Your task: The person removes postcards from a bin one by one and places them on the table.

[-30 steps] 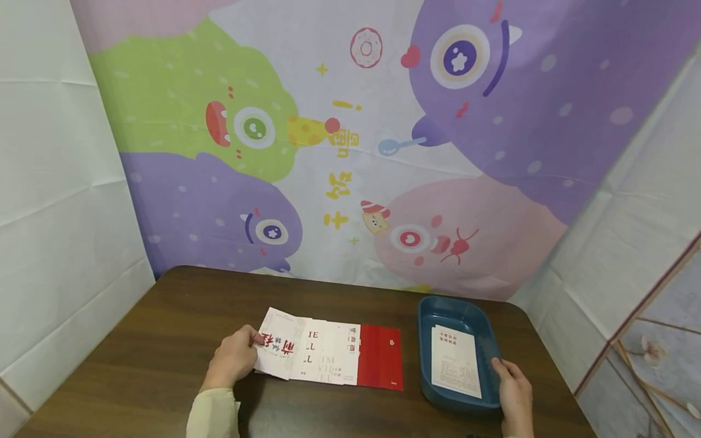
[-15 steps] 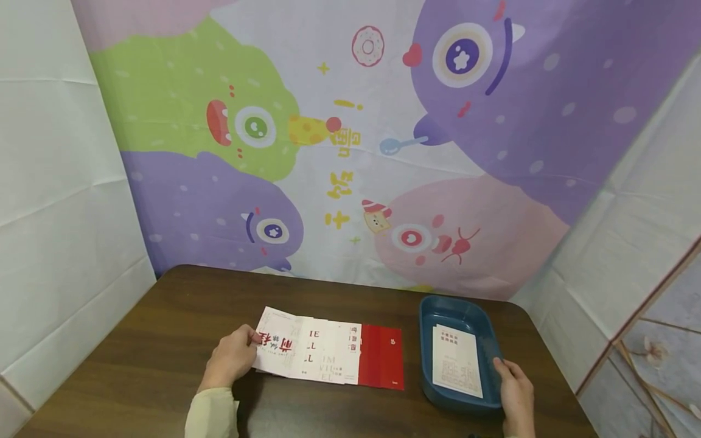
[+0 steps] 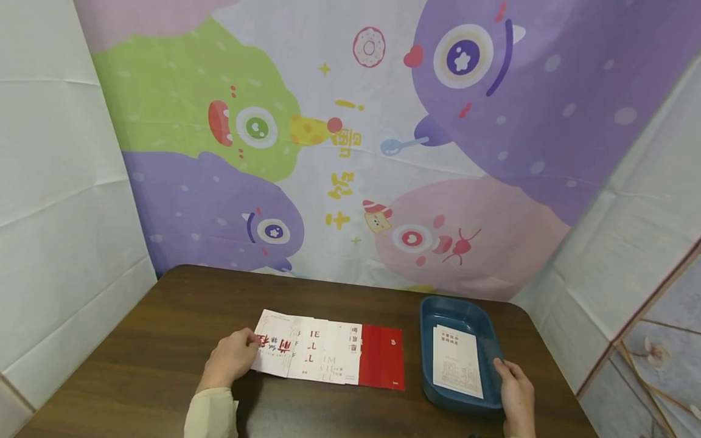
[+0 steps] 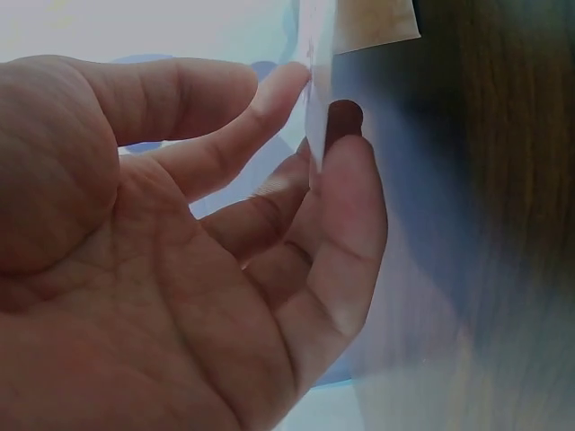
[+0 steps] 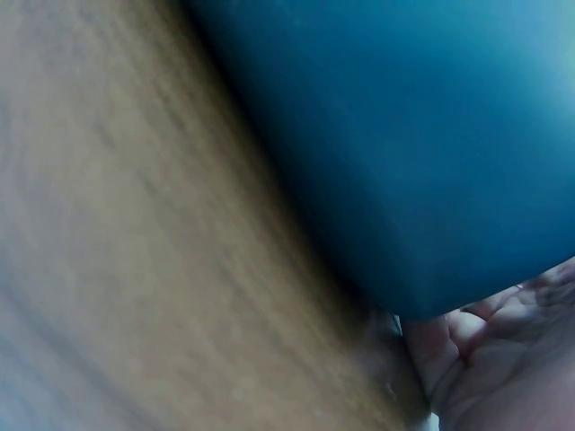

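A row of overlapping printed cards lies on the brown table. My left hand is at its left end, holding the edge of a white card with red and black lettering. In the left wrist view that card stands edge-on among my curled fingers, the thumb apart from it. To its right come more white cards, then red cards. My right hand grips the right rim of a blue tray, thumb over the rim. White cards lie inside the tray.
The wooden table has rounded far corners. Behind it hangs a cloth backdrop with cartoon monsters, and white panels stand at the sides. A small dark object shows at the bottom edge, too cut off to identify.
The leftmost white card has shifted slightly left, and its tilt has changed a little. My left hand has barely moved. The right hand and the tray stay in place.
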The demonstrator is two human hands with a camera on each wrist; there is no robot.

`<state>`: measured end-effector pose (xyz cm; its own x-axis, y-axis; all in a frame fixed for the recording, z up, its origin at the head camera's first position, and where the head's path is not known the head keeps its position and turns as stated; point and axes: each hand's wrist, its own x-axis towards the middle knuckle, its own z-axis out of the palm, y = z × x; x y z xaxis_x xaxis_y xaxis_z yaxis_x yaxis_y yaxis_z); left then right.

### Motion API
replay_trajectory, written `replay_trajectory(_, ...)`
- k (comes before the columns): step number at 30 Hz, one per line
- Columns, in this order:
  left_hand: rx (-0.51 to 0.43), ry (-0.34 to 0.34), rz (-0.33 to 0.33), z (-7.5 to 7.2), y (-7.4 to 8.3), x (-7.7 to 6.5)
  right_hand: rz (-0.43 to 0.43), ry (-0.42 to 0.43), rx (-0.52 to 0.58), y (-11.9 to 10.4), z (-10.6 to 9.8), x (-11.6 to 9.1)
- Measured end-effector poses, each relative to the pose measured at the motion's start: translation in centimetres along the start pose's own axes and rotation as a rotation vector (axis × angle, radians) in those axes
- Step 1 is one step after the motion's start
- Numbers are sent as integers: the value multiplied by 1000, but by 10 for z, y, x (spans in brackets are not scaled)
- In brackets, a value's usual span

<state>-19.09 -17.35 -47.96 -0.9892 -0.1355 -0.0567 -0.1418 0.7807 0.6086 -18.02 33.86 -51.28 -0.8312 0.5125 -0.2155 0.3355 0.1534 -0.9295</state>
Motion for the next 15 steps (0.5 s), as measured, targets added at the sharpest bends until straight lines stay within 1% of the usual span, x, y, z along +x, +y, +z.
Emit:
replay_trajectory(11,19,-29,-3,0,1,-1,-18,7,-8,1,0,-1)
replay_trajectory(15,23,-29,6,0,1,-1,-21,11,3,1,0,-1)
